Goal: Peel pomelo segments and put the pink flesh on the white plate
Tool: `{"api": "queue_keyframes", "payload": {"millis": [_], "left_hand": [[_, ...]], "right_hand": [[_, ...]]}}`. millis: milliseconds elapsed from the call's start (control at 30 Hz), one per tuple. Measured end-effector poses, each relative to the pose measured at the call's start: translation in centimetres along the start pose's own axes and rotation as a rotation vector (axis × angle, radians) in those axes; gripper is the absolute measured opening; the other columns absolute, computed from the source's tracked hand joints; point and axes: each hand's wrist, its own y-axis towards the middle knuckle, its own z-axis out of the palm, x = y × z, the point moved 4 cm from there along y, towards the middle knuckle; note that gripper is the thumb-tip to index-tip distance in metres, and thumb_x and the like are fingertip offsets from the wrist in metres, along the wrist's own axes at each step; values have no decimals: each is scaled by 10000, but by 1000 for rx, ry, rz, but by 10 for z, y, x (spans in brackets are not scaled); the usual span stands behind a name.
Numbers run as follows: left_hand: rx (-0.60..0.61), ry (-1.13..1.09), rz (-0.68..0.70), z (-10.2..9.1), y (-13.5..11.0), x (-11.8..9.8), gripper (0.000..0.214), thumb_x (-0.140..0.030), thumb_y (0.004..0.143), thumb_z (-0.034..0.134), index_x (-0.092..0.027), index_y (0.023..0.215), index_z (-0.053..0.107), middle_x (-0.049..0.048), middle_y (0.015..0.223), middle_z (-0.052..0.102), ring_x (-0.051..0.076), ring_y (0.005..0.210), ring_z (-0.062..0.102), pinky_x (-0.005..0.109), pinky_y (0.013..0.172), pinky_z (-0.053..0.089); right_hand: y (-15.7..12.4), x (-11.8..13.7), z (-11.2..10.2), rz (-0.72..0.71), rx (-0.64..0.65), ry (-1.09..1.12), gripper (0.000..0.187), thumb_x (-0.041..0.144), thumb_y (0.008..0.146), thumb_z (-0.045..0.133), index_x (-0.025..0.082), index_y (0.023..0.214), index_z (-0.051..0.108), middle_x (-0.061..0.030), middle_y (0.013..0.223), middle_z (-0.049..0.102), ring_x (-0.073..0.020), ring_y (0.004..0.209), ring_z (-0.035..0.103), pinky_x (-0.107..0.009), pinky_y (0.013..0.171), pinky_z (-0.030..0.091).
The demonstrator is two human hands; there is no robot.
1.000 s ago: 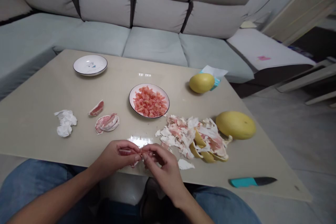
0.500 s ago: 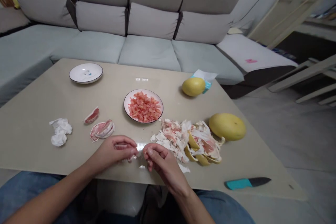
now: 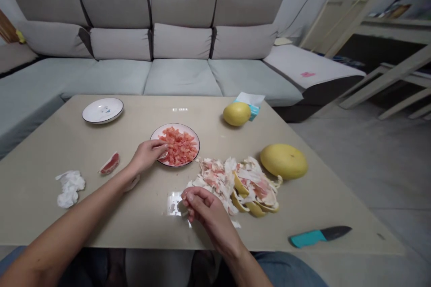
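Note:
My left hand (image 3: 147, 156) reaches over the left rim of a plate (image 3: 155, 136) heaped with pink-red pomelo flesh (image 3: 179, 145). Its fingers are closed on a piece of pomelo (image 3: 163, 155), pale-edged and mostly hidden. My right hand (image 3: 202, 204) hovers above the table's near side, thumb and fingertips pinched; what they hold, if anything, is too small to name. Just beyond it lies a pile of pomelo peel and white membrane (image 3: 215, 178). One pomelo segment (image 3: 110, 163) rests left of my left hand. Other segments (image 3: 132, 183) are mostly hidden under my left forearm.
A whole pomelo (image 3: 283, 161) lies right of the peel, and another pomelo (image 3: 236, 114) sits farther back against a tissue pack (image 3: 253, 104). A knife (image 3: 319, 236) with a teal handle is near the front right. Crumpled tissue (image 3: 70, 188) and a second plate (image 3: 103, 110) are at left.
My left hand has moved forward from beside the right hand to the plate of flesh. The right hand stays pinched in nearly the same place. The view has tilted up.

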Motion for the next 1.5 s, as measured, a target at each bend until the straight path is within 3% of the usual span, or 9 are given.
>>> {"api": "queue_keyframes", "payload": {"millis": [167, 333, 433, 533, 700, 833, 1033, 1300, 1500], "left_hand": [[44, 72, 61, -14, -48, 3, 348, -399, 819, 615, -166, 1064, 699, 97, 1033, 703, 231, 930, 633, 296, 789, 484], [163, 543, 330, -8, -103, 40, 257, -210, 913, 463, -204, 1050, 679, 102, 1016, 653, 226, 943, 608, 354, 837, 484], [92, 636, 398, -5, -125, 46, 267, -166, 909, 456, -214, 1035, 686, 119, 1059, 660, 259, 1007, 590, 414, 883, 468], [-27, 465, 370, -5, -140, 22, 207, -204, 882, 546, -230, 1027, 692, 103, 1091, 663, 258, 1065, 576, 412, 954, 436], [-5, 33, 66, 12, -147, -20, 128, -276, 846, 613, -228, 896, 720, 54, 940, 719, 212, 902, 638, 302, 807, 500], [-48, -73, 23, 23, -146, -26, 94, -260, 794, 670, -208, 850, 724, 51, 891, 713, 205, 857, 635, 290, 771, 500], [-135, 2, 88, 22, -147, -26, 62, -241, 783, 675, -222, 806, 730, 46, 849, 732, 227, 881, 651, 338, 850, 485], [-158, 309, 446, 26, -156, -42, 121, -152, 834, 607, -235, 892, 673, 36, 859, 719, 218, 859, 631, 387, 899, 433], [-145, 296, 418, 27, -154, -43, 146, -169, 828, 604, -219, 963, 622, 67, 970, 722, 237, 953, 632, 376, 903, 439]], "right_hand": [[-2, 1, 0, -17, -4, 0, 302, 429, 766, 729, 166, 912, 715, -26, 833, 665, -68, 568, 514, -197, 565, 475], [-3, 0, 6, -39, 16, -56, 298, 427, 790, 701, 152, 903, 721, -41, 807, 675, -81, 561, 536, -215, 556, 487], [-6, 1, 10, -89, -18, -129, 279, 421, 788, 700, 162, 889, 720, -35, 781, 675, -95, 571, 550, -223, 551, 498], [-11, 3, 15, -167, -73, -241, 253, 406, 800, 681, 177, 902, 711, -52, 815, 694, -132, 621, 589, -243, 551, 521], [-24, 7, 21, -438, -128, -577, 157, 277, 867, 608, 219, 985, 693, -58, 911, 712, -165, 734, 643, -269, 642, 543], [-32, 11, 23, -640, -132, -766, 166, 183, 877, 585, 226, 1014, 669, -57, 916, 707, -174, 788, 644, -280, 679, 539], [-35, 13, 27, -713, -123, -836, 189, 172, 883, 554, 221, 1041, 644, -63, 903, 689, -168, 730, 625, -298, 666, 540], [-32, 13, 24, -641, -174, -825, 92, 197, 847, 611, 213, 928, 652, -36, 806, 679, -154, 656, 606, -279, 621, 529], [-32, 14, 24, -612, -166, -803, 88, 179, 858, 590, 220, 899, 656, -28, 813, 684, -160, 700, 620, -270, 631, 521]]}}
